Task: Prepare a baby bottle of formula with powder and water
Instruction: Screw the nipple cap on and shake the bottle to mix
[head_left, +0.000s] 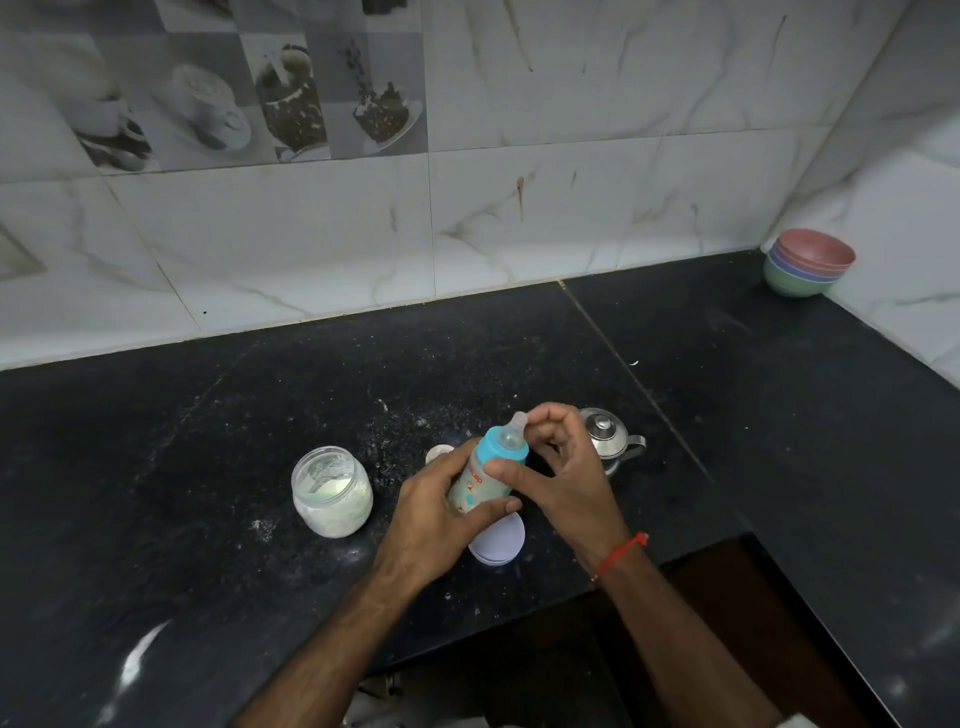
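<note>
A baby bottle with a blue collar and clear teat is tilted above the black counter. My left hand is wrapped around its printed body. My right hand grips the blue collar, thumb across it and fingers curled by the teat. An open glass jar of white powder with a scoop inside stands to the left. A small steel kettle with its lid on stands just behind my right hand. A round white lid lies flat on the counter under the bottle.
A small pale cap is partly hidden behind my left hand. Spilled powder dusts the counter around the jar. Stacked coloured bowls sit in the far right corner. The counter's front edge runs just below my wrists.
</note>
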